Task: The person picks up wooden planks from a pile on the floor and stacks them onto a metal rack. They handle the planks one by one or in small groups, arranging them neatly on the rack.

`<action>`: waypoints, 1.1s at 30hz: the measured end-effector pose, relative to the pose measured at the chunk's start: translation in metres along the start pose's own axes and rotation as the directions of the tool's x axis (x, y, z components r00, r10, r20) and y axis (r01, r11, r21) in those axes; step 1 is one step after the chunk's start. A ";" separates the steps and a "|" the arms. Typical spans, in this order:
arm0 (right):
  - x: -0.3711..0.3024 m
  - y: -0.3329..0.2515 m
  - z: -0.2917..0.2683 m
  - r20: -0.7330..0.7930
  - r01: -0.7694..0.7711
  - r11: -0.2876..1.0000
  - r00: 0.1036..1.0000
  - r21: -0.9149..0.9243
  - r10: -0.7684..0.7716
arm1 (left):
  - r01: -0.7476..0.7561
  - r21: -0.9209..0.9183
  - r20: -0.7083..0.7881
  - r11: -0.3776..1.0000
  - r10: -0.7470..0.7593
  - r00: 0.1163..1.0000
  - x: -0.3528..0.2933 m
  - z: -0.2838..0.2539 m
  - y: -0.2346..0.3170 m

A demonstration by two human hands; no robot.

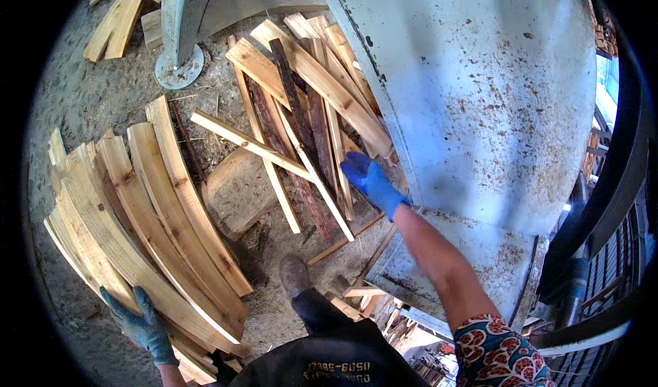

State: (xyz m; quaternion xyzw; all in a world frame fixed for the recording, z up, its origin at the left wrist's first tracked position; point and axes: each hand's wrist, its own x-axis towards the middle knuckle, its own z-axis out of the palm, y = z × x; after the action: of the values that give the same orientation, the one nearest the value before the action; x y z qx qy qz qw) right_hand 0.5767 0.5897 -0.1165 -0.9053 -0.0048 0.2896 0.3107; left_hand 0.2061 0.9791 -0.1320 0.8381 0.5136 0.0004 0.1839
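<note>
My left hand (142, 327), in a grey-green glove, lies on the near end of a stack of long wooden boards (147, 202) at the left, its fingers apart. The boards are pale, some with knots, and lie roughly side by side. My right hand (375, 183), in a blue glove, reaches out to the right edge of a loose heap of wood strips (322, 78). Its fingers look stretched out, with nothing visible in them. Several heap pieces are dark, bark-covered slabs (291, 89). A thin strip (253, 145) lies crosswise over the heap.
A large worn, pale-blue metal panel (480, 99) stands at the right, close to my right arm. A metal post with a round foot (179, 68) rises at the upper left, with more boards (122, 23) beyond it. My shoe (295, 275) is on the dusty floor between the piles.
</note>
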 end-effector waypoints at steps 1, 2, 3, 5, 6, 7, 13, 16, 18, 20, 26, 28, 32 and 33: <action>0.016 0.026 0.008 -0.086 -0.003 0.983 0.996 0.184 0.019 | -0.010 0.012 -0.006 1.000 0.010 1.000 0.001 0.002 0.002; 0.031 0.072 0.014 -0.180 0.010 0.931 0.982 0.364 0.059 | -0.028 -0.022 0.000 0.999 0.028 1.000 0.004 0.006 0.009; 0.031 0.044 0.038 -0.122 0.001 0.884 0.991 0.467 0.063 | -0.012 -0.007 -0.008 1.000 0.012 1.000 0.002 0.005 0.003; 0.019 -0.017 0.069 -0.041 -0.032 0.763 0.996 0.646 0.077 | -0.032 0.027 -0.006 0.999 0.032 0.999 -0.003 0.002 0.002; 0.016 -0.018 0.076 -0.087 0.042 0.850 0.996 0.524 0.004 | -0.023 0.025 0.007 0.999 0.023 1.000 -0.005 0.001 0.001; 0.021 -0.010 0.078 -0.098 0.041 0.931 0.995 0.364 -0.005 | -0.009 0.010 0.002 1.000 0.009 1.000 -0.005 0.003 0.001; -0.032 -0.017 0.133 0.192 -0.032 0.800 0.976 0.599 -0.105 | -0.027 0.015 -0.015 1.000 0.027 1.000 -0.001 0.004 0.001; -0.056 -0.018 0.152 0.300 0.232 0.960 0.915 0.154 -0.270 | -0.015 0.012 -0.003 1.000 0.015 1.000 -0.003 0.002 0.009; -0.056 -0.023 0.148 0.335 0.112 0.977 0.927 0.180 -0.168 | 0.017 0.010 0.006 1.000 -0.017 1.000 -0.002 0.001 0.012; -0.050 -0.027 0.138 0.286 0.244 0.950 0.912 0.197 -0.294 | -0.016 0.010 0.004 1.000 0.016 1.000 -0.002 0.004 0.005; 0.006 -0.040 0.039 -0.072 0.455 0.746 0.830 -0.486 -0.554 | 0.010 0.040 0.013 0.999 -0.011 1.000 -0.003 -0.001 0.004; 0.035 0.010 0.029 -0.065 0.363 0.749 0.878 -0.555 -0.474 | 0.004 0.022 0.021 1.000 -0.005 1.000 -0.002 0.003 0.007; 0.041 0.032 0.062 -0.208 0.105 0.847 0.947 -0.521 -0.246 | -0.003 -0.009 0.021 1.000 0.004 1.000 -0.001 0.007 0.001; 0.046 0.034 0.070 -0.205 0.082 0.935 0.966 -0.344 -0.160 | -0.004 -0.006 0.019 1.000 0.004 1.000 -0.002 0.005 0.003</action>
State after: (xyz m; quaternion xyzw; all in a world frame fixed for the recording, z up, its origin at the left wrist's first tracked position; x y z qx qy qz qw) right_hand 0.5726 0.6106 -0.2044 -0.9700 -0.0736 0.1582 0.1693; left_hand 0.2090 0.9741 -0.1356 0.8385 0.5102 -0.0059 0.1913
